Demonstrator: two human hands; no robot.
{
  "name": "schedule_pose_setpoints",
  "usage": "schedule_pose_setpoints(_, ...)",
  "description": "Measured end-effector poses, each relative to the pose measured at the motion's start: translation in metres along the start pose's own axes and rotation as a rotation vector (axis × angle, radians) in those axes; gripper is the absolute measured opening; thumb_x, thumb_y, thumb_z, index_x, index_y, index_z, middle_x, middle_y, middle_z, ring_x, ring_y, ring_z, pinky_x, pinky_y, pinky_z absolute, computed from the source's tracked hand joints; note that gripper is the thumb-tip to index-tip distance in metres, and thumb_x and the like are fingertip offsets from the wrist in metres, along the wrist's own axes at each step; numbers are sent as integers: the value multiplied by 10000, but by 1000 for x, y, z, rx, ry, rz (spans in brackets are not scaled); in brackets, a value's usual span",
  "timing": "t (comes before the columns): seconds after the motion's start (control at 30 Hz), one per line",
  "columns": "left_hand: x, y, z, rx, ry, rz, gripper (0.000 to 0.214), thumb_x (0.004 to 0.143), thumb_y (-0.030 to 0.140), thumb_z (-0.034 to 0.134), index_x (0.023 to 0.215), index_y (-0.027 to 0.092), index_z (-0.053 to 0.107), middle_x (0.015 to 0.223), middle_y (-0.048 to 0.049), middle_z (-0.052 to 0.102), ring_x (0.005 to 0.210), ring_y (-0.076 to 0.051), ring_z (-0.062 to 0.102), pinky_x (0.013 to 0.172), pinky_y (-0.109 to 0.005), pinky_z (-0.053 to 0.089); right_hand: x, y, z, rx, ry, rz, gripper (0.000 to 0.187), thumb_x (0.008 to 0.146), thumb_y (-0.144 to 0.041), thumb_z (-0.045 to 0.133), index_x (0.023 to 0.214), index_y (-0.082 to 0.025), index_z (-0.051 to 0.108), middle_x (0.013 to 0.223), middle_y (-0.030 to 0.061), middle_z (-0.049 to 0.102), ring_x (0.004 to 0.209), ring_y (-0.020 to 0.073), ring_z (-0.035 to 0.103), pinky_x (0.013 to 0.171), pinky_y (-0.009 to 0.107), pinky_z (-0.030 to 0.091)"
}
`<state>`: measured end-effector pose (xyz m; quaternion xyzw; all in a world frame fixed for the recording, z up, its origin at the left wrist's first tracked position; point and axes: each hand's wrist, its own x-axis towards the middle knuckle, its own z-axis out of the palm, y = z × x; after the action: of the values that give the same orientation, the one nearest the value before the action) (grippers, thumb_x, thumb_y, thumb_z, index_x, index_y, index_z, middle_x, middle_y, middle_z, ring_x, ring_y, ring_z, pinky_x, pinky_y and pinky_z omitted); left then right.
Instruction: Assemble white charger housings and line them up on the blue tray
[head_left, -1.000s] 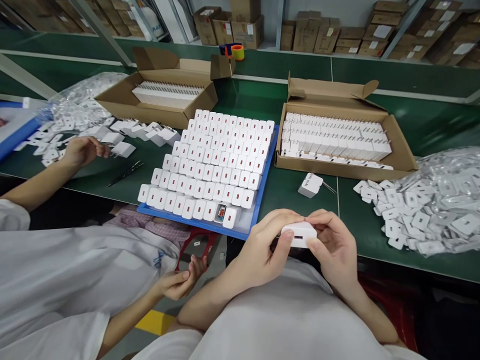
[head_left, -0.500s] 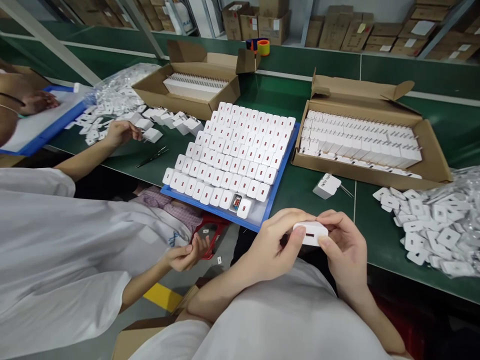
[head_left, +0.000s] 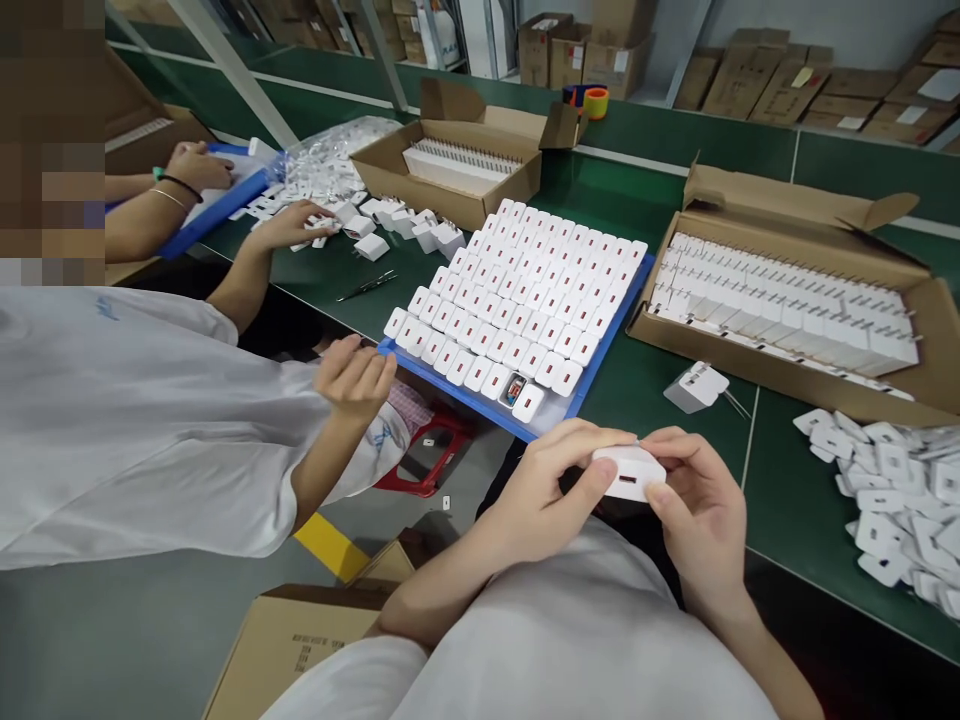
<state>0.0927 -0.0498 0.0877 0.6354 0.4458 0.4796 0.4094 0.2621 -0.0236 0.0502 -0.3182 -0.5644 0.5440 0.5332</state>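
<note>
Both my hands hold one white charger (head_left: 628, 470) just in front of my body, below the table's near edge. My left hand (head_left: 551, 490) pinches its left side with thumb and fingers. My right hand (head_left: 701, 510) grips its right side, thumb under the port face. A blue tray (head_left: 600, 365) packed with several white chargers lies on the green table (head_left: 660, 385) just beyond my hands. One loose charger (head_left: 696, 387) with prongs lies to the tray's right.
An open carton (head_left: 787, 375) of packed chargers sits at right, another carton (head_left: 450, 200) further back. Small plastic bags (head_left: 892, 480) are heaped at far right. A co-worker in white sits at left, one hand (head_left: 356, 375) near the tray corner, the other (head_left: 289, 225) among loose chargers. Tweezers (head_left: 365, 288) lie nearby.
The view has swung left, so everything sits further right. My hands still hold the charger. The co-worker's near hand has risen from the lap to the tray's corner.
</note>
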Motion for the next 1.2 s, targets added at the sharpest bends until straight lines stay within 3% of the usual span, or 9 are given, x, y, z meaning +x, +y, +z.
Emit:
schedule_pose_setpoints(0.23, -9, 2, -5, 12, 99, 109, 285, 997, 278, 469, 1175, 184, 672, 1111, -95, 701, 991, -202, 616, 885, -363, 509, 5, -10, 10, -36, -104, -37, 164, 878, -225, 660, 1039, -249, 642, 959, 40, 539, 787, 155, 532, 632, 270, 454)
schedule_pose_setpoints(0.83, -18, 0, -22, 0, 280, 83, 272, 971, 313, 526, 1101, 161, 710, 989, -112, 698, 898, -202, 622, 770, -320, 514, 20, -9, 32, -90, -218, 3, 159, 928, -271, 626, 1087, -272, 622, 1007, 40, 569, 866, 160, 562, 688, 270, 485)
schedule_pose_setpoints(0.9, -18, -3, -23, 0, 287, 78, 277, 967, 318, 536, 1121, 160, 704, 1002, -116, 687, 899, -199, 619, 780, -320, 517, 20, -10, 31, -191, -226, -58, 239, 933, -251, 613, 1169, -289, 605, 1087, 57, 572, 980, 189, 568, 755, 301, 502)
schedule_pose_setpoints(1.03, -15, -7, -21, -81, 274, 39, 287, 970, 339, 542, 1122, 159, 706, 1029, -118, 684, 919, -200, 634, 756, -296, 525, 20, -16, 26, -476, -209, -316, 457, 881, -183, 668, 1316, -280, 566, 1338, 102, 488, 1214, 257, 500, 920, 391, 488)
schedule_pose_setpoints(1.2, -10, -10, -17, -142, 219, 55, 282, 995, 344, 506, 1113, 192, 711, 1011, -94, 697, 945, -192, 641, 836, -308, 515, 22, -25, 19, -539, -256, -478, 452, 855, -67, 673, 1263, -248, 601, 1142, 80, 620, 1053, 224, 587, 873, 395, 510)
